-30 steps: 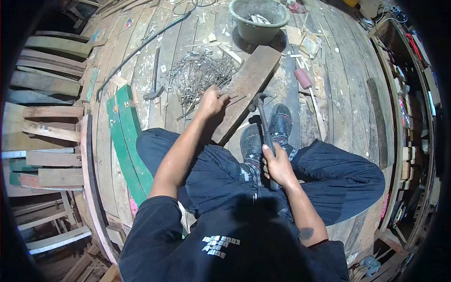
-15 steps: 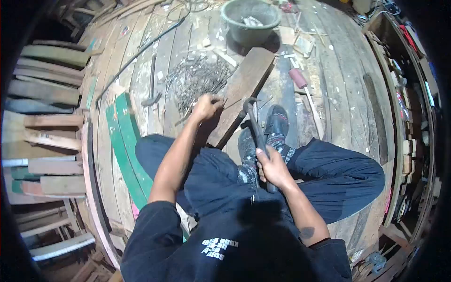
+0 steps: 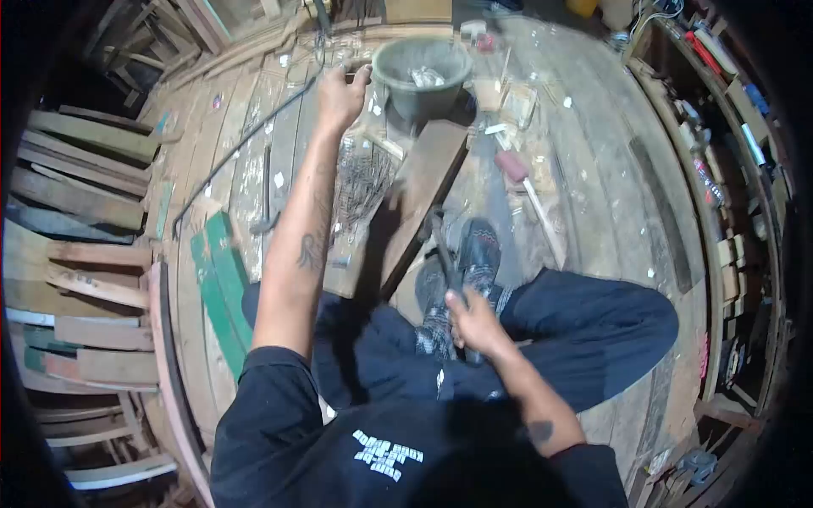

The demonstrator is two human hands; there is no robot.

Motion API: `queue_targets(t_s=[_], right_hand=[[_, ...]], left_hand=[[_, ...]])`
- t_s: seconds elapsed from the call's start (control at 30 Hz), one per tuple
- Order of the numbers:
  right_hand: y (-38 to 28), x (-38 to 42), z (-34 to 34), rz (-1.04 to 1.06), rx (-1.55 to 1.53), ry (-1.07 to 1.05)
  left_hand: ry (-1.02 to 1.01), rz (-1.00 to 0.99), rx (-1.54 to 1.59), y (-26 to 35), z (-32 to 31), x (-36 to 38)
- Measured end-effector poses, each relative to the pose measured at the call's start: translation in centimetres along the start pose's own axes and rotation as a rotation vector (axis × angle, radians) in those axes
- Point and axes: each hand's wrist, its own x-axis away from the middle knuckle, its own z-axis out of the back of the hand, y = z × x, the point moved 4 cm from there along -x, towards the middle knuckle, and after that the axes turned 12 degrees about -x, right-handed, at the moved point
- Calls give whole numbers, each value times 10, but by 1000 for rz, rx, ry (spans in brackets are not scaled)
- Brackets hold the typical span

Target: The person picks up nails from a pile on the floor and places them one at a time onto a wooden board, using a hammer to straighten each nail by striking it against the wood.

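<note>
My right hand (image 3: 476, 323) grips the handle of a claw hammer (image 3: 446, 250), its head resting by the near edge of a wooden block (image 3: 434, 161). My left hand (image 3: 340, 100) is stretched far forward, just left of the grey bucket (image 3: 421, 103). Its fingers are closed, and whatever they may hold is too small to make out. Inside the bucket lie some pale pieces (image 3: 428, 77). A heap of nails (image 3: 362, 190) is spread on the floor left of the block, partly behind my left forearm.
A mallet with a reddish head (image 3: 511, 166) lies right of the block. Green boards (image 3: 222, 271) and a long metal bar (image 3: 246, 135) are on the left. Stacked wood (image 3: 93, 254) lines the left side; a crowded shelf (image 3: 720, 203) stands at right.
My left hand has moved forward from beside the block to near the bucket. The hammer stays in my right hand, slightly lower. The view has tilted up a little.
</note>
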Motion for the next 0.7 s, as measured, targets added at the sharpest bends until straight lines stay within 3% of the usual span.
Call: queue_targets(t_s=[0.1, 0.13, 0.2, 0.27, 0.3, 0.47, 0.6, 0.7], right_hand=[[-7, 5, -3, -8, -53, -14], [-11, 8, -4, -28, -115, -39], [-10, 7, -3, -34, -138, -63], [-10, 9, -4, -52, -135, -81], [-9, 8, -4, -61, -136, -73], [-9, 10, -8, -107, -130, -59], [-11, 11, -10, -95, -71, -45], [-12, 9, -11, -68, -30, -31]], left_hand=[[-193, 43, -140, -43, -9, 66], [-279, 163, -230, -72, -17, 93], [-336, 150, -216, -114, -33, 154], [-466, 398, -171, -138, -38, 209], [-469, 431, -160, -183, -59, 234], [-655, 457, -120, -164, -64, 258], [-593, 407, -167, -149, -72, 259], [-592, 518, -180, -157, -75, 257]])
